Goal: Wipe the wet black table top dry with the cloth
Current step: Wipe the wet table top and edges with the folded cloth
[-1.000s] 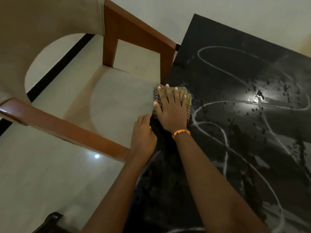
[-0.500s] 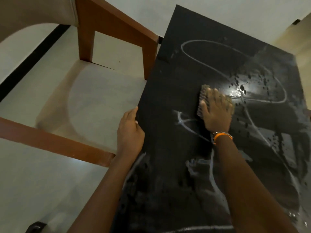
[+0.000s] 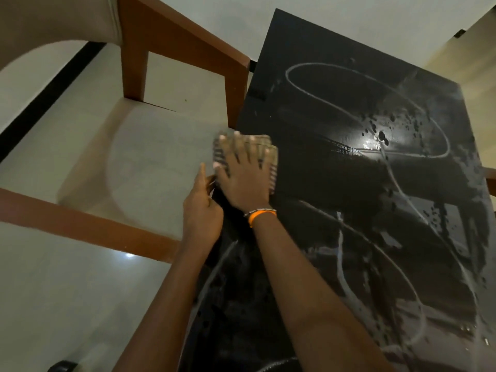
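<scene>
My right hand point(image 3: 245, 178), grip spread flat, presses the cloth point(image 3: 265, 151) onto the wet black counter point(image 3: 335, 183); my left hand point(image 3: 201, 213) grips its edge.

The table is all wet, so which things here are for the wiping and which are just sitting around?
For the wiping:
cloth
black table top
right hand pressing the cloth
left hand at the table's edge

Just there:
wooden chair
orange wristband
</scene>
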Available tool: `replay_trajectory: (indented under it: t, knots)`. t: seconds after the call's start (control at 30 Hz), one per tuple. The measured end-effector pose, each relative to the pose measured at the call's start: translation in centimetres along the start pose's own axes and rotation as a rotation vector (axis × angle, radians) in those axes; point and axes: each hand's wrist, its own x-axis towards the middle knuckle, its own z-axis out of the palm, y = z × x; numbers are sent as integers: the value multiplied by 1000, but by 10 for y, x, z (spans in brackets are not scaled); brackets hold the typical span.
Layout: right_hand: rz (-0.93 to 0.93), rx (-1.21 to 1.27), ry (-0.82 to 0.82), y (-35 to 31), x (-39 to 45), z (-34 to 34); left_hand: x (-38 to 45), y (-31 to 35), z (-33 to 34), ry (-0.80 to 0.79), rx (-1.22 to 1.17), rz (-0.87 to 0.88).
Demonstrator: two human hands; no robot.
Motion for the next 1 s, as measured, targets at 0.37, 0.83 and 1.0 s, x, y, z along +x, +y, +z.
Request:
replay_trajectory:
  t: [0.37,0.83,1.0]
  knots:
    - [69,-30,-22,150,-76,-29,-55,20,59,-186,464,427]
    - [900,-84,61,301,-129,-66,-96,39,128,-315,742,545]
    - [407,-4,-31,236,-56,-43,-110,43,149,-226,827,522]
